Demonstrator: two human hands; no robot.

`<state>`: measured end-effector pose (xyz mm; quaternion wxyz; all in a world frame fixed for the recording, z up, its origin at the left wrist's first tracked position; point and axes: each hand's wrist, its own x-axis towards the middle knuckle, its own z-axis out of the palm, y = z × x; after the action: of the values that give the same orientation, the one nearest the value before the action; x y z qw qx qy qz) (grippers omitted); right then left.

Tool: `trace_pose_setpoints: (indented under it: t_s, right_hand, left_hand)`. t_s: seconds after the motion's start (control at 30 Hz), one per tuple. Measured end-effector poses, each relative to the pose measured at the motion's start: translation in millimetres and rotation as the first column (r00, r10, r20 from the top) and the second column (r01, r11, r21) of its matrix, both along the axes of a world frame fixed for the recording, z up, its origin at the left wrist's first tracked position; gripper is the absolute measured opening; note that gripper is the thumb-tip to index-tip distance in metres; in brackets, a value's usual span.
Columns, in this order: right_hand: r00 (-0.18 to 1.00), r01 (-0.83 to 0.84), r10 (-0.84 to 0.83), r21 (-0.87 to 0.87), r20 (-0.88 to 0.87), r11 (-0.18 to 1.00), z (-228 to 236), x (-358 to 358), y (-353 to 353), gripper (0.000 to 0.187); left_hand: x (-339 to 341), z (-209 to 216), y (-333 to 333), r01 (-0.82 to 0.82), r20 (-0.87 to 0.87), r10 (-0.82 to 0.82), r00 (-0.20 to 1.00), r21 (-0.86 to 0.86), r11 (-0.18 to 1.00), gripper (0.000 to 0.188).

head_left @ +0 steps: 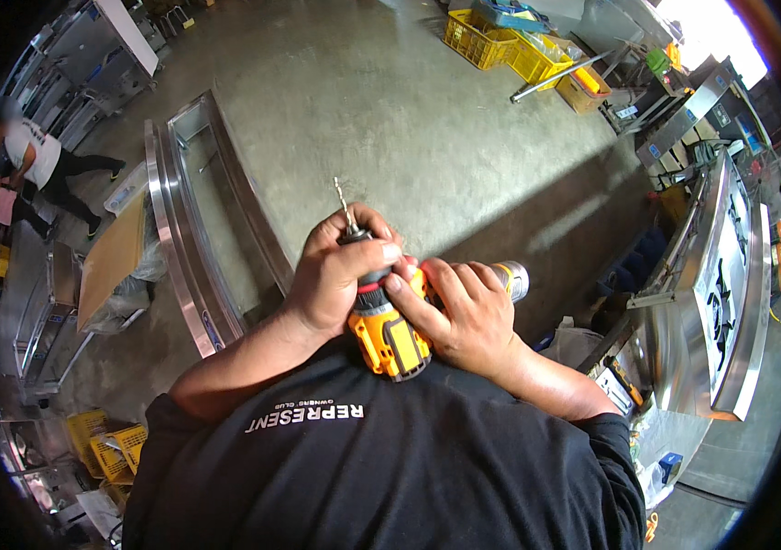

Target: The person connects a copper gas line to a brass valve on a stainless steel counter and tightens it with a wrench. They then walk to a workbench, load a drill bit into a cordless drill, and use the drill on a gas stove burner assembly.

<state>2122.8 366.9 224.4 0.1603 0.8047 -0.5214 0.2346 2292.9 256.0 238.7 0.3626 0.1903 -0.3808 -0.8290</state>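
Observation:
In front of my chest is a yellow and black cordless drill (390, 341), its rear end toward me. A spiral drill bit (343, 202) sticks out of its black chuck, pointing away from me. My left hand (334, 275) is closed around the chuck, thumb across it. Beside it my right hand (471, 307) is closed, with the index finger stretched toward the red collar behind the chuck. Under its fingers shows an orange part, and past them pokes a grey rounded end (511, 280). Whether that end belongs to the drill or to a second tool I cannot tell.
A long metal frame (212, 183) lies on the floor (345, 101) ahead to the left. Yellow crates (478, 41) stand at the far right. A steel-framed unit (711, 302) and a cluttered bench are on my right. Two people (38, 156) are at far left, near a cardboard-topped stand (114, 261).

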Motion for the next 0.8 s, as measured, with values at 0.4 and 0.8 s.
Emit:
trace_pose_setpoints:
  t_s: [0.4,0.8]
  right_hand:
    - [1.000,-0.012,0.009,0.115,0.030,0.993,-4.5,5.1,-13.4,0.062]
    - [0.985,0.087,-0.096,0.071,0.141,0.994,-23.3,15.7,-61.2,0.060]
  left_hand:
    - [1.7,-29.7,-20.1,0.041,-0.047,-0.037,0.998,0.093,0.995,0.006]
    - [-0.2,-34.9,-76.3,0.089,0.087,-0.103,0.991,0.149,0.985,0.007]
